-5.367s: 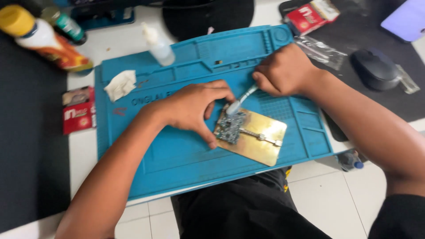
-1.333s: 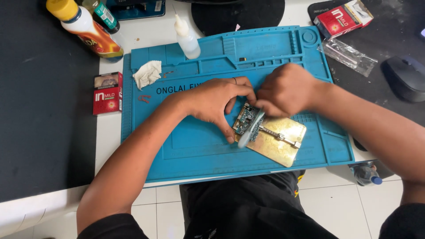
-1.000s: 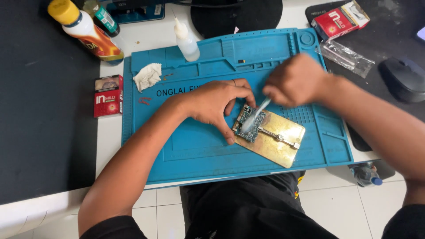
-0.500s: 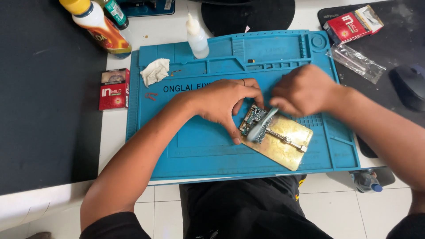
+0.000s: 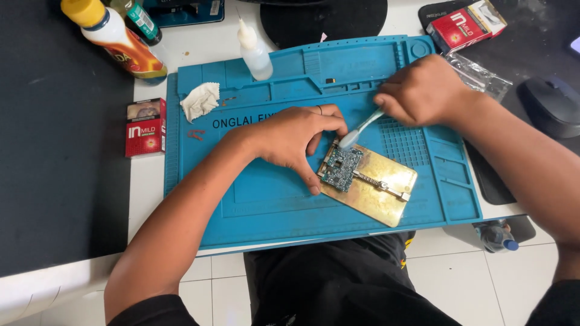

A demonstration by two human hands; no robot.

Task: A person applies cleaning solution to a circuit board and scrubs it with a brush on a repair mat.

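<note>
A small green circuit board (image 5: 341, 168) is clamped on a brass-coloured holder plate (image 5: 377, 192) that lies on a blue work mat (image 5: 272, 205). My left hand (image 5: 296, 137) rests on the mat with its fingers pressing the holder's left edge. My right hand (image 5: 423, 90) grips a pale brush (image 5: 360, 130) by its handle. The brush head touches the board's upper edge.
A crumpled tissue (image 5: 200, 101) and a clear squeeze bottle (image 5: 254, 51) stand at the mat's back. An orange-labelled bottle (image 5: 115, 39) and a red packet (image 5: 145, 128) lie to the left. Another red packet (image 5: 462, 27), a plastic bag (image 5: 480, 73) and a dark mouse (image 5: 553, 105) are on the right.
My right hand has moved the brush back and forth over the board and now sits farther up and right, with the brush head at the board's top edge. My left hand stays put.
</note>
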